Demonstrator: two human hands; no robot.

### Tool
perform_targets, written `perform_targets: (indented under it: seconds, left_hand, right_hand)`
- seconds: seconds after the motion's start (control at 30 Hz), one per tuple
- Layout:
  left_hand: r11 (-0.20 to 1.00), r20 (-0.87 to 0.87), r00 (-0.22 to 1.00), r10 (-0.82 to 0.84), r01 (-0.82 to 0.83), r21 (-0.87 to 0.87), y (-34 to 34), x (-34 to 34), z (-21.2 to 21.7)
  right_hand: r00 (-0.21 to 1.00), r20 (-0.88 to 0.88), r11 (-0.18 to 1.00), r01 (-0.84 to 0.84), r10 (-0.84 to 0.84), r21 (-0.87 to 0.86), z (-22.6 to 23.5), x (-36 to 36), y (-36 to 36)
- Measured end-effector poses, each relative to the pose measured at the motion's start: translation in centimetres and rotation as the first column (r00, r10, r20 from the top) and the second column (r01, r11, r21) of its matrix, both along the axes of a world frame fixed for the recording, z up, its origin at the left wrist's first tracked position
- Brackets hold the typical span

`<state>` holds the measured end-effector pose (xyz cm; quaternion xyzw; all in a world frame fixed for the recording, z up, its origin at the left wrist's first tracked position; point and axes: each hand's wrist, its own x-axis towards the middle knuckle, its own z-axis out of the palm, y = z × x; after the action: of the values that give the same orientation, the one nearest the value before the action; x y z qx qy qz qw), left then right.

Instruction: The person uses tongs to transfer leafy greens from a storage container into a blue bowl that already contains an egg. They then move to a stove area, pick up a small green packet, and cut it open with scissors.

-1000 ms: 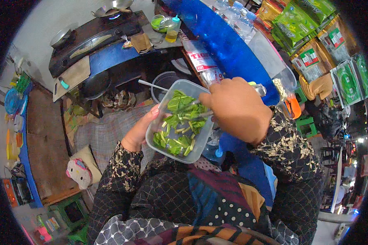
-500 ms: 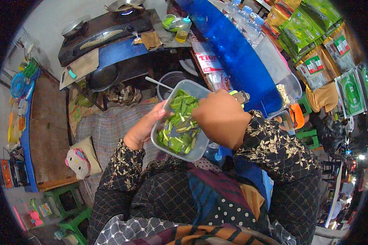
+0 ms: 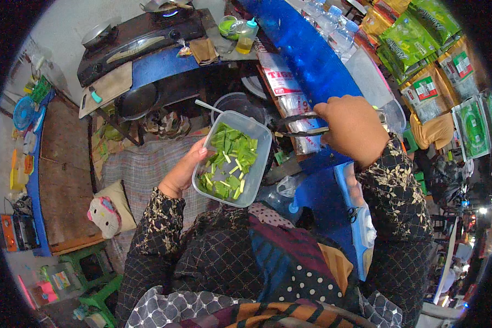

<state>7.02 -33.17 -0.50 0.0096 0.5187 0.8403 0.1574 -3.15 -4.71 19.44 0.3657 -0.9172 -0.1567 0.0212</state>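
My left hand (image 3: pixel 183 167) grips the left side of a clear plastic container (image 3: pixel 263 158), tilted towards me. Cut green leaves (image 3: pixel 236 146) and short pale stem pieces (image 3: pixel 239 177) lie inside it. My right hand (image 3: pixel 351 128) is off to the right of the container, closed around what looks like a pair of tongs (image 3: pixel 303 133). Their two dark arms point left from my fist, spread a little, with nothing visible between them. A pale handle (image 3: pixel 206 106) sticks out beyond the container's far left corner.
A black gas stove (image 3: pixel 142 44) with pans stands at the far left, one burner lit. Beside it is a squeeze bottle (image 3: pixel 247 37) of yellow liquid. A blue panel (image 3: pixel 306 54) runs along the right, with water bottles (image 3: pixel 341 35) and hanging packets (image 3: pixel 404 46) beyond.
My right hand has moved right, away from the container, carrying the tongs out from over the leaves. The container has shifted slightly left with my left hand.
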Motion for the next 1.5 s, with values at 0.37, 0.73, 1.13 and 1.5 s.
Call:
perform_targets:
  seconds: [0.37, 0.73, 1.13, 1.5]
  left_hand:
    - [0.974, -0.005, 0.984, -0.176, 0.173, -0.146, -1.0, -1.3, 3.1]
    - [0.985, 0.027, 0.986, -0.163, 0.164, -0.056, -1.1, -1.6, 3.7]
    - [0.981, -0.02, 0.983, -0.185, 0.184, -0.056, -1.1, -1.7, 2.4]
    - [0.983, 0.061, 0.989, -0.132, 0.139, -0.119, -2.8, -0.6, 0.3]
  right_hand:
    - [0.875, 0.107, 0.879, -0.476, 0.473, 0.008, -1.7, 3.3, -4.3]
    - [0.851, 0.136, 0.842, -0.523, 0.507, 0.135, -3.8, 5.7, -8.1]
    - [0.926, 0.049, 0.927, -0.371, 0.373, -0.054, 0.5, 3.8, -5.5]
    - [0.962, -0.166, 0.97, -0.233, 0.218, -0.073, -0.5, 0.9, 0.1]
